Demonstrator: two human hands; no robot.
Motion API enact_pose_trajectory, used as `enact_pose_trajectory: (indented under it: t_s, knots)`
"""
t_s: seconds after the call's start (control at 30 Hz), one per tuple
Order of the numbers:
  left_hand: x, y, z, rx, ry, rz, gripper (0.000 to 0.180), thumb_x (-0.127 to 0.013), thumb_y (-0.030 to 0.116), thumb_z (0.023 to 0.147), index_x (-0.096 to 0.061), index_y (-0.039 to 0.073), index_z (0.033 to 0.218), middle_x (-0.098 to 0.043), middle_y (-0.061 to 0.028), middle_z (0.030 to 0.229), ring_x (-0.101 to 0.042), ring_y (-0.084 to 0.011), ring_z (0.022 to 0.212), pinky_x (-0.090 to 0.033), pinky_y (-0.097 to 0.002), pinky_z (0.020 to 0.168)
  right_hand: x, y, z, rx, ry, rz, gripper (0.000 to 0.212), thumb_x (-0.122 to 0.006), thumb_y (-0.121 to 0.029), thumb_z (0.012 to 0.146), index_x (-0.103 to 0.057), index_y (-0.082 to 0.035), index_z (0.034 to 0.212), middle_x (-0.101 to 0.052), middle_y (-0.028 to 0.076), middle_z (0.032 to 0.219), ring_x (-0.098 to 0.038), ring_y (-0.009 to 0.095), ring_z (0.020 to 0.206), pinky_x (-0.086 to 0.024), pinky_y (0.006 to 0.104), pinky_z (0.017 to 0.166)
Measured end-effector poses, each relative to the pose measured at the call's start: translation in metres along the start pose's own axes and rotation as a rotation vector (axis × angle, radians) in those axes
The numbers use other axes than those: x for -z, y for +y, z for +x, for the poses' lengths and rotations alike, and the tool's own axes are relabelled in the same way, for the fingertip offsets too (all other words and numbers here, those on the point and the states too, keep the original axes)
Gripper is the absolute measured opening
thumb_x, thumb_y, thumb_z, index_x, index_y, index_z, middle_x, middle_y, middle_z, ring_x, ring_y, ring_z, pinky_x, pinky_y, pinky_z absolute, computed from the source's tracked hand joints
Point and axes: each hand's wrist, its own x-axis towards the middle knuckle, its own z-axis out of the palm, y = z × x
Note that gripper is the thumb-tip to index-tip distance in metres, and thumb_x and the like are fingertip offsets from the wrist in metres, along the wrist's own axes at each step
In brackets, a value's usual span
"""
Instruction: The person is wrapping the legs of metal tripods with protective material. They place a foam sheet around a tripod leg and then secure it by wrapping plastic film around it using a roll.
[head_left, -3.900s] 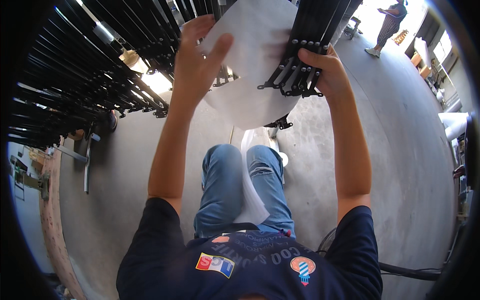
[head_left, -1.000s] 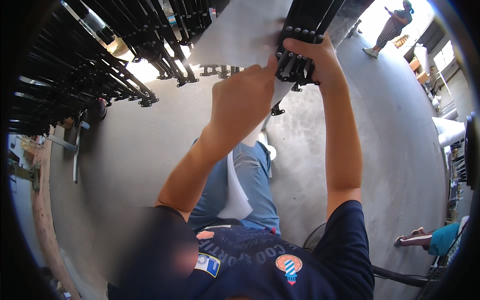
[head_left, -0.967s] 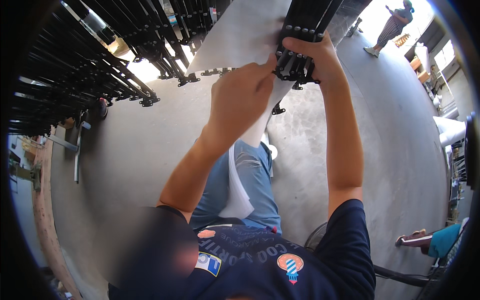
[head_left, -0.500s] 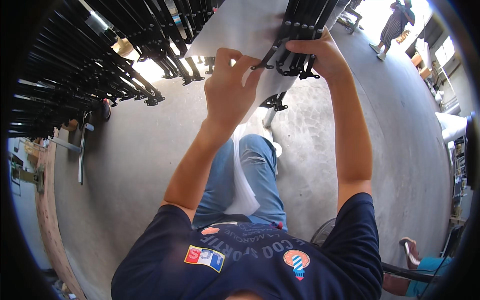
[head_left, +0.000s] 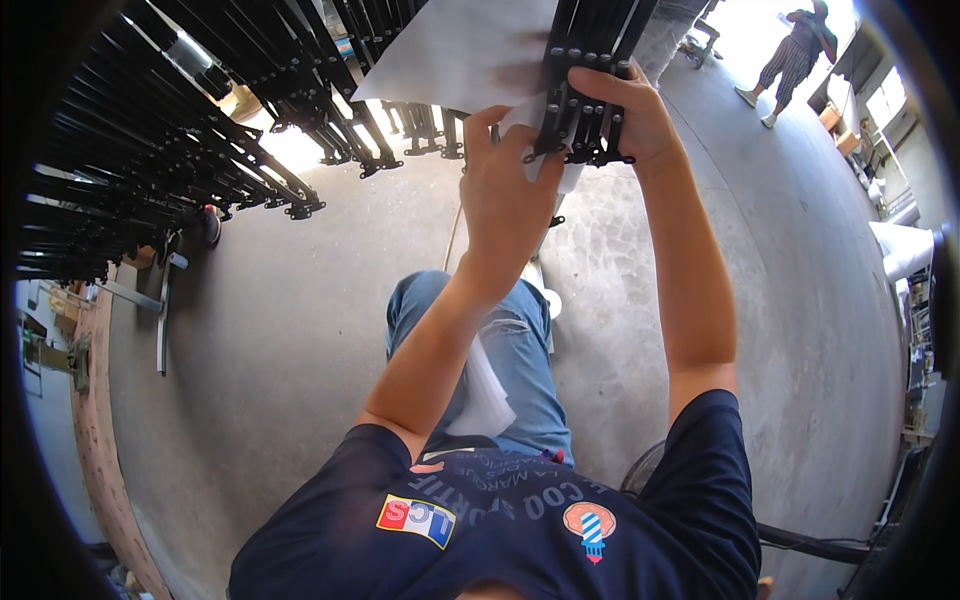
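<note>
At the top centre my right hand [head_left: 648, 118] grips a bundle of black riveted metal bars [head_left: 592, 60], its thumb laid across the front and its fingers behind. My left hand [head_left: 508, 205] is closed at the bundle's lower left end, with a thin white foam sheet [head_left: 440, 55] between its fingers and the bars. The sheet spreads out to the left of the bundle, behind the left fingers. More white sheets [head_left: 485, 400] lie folded across my lap.
Several black folding bar assemblies [head_left: 150, 130] hang in rows at the upper left. A metal stand leg [head_left: 162, 320] stands below them. Far off at the upper right, a person [head_left: 795, 55] stands on the concrete floor [head_left: 800, 290]. White rolls [head_left: 897, 250] are by the right edge.
My left hand has moved right, bringing the sheet in against the bundle's lower end. The bundle has shifted slightly left with my right hand still on it. The distant person has moved slightly.
</note>
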Motion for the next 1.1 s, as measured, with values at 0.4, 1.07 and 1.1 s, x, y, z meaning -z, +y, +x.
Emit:
enact_pose_trajectory:
  t_s: [0.4,1.07,1.1]
  knots:
    - [0.01,0.0,0.006,-0.128,-0.151,0.076,0.014,-0.06,0.014,0.075,-0.058,0.003,0.085,-0.044,-0.0164,0.109,-0.058,-0.0368,0.073,-0.048,-0.0411,0.061,-0.003,0.001,0.005,-0.013,0.081,-0.248,0.027,-0.068,-0.005,0.068,-0.06,-0.001,0.094,-0.063,0.006,0.084,-0.062,0.013,0.072,-0.052,0.0246,0.064]
    - [0.019,0.03,-0.009,0.064,-0.245,-0.335,0.015,-0.061,0.008,0.074,-0.047,0.003,0.073,-0.053,-0.0105,0.058,-0.054,-0.0281,0.053,-0.04,-0.0341,0.049,-0.003,0.007,0.005,0.126,0.042,-0.09,0.023,-0.067,-0.003,0.07,-0.063,-0.003,0.092,-0.064,0.005,0.076,-0.062,0.011,0.064,-0.051,0.0218,0.059]
    - [0.008,0.035,-0.01,0.027,-0.188,-0.35,0.015,-0.061,0.008,0.074,-0.047,0.002,0.074,-0.053,-0.0108,0.058,-0.054,-0.0297,0.054,-0.04,-0.0352,0.049,-0.004,0.008,0.006,0.125,0.042,-0.102,0.022,-0.067,-0.004,0.07,-0.063,-0.003,0.092,-0.064,0.004,0.075,-0.061,0.011,0.063,-0.051,0.0218,0.059]
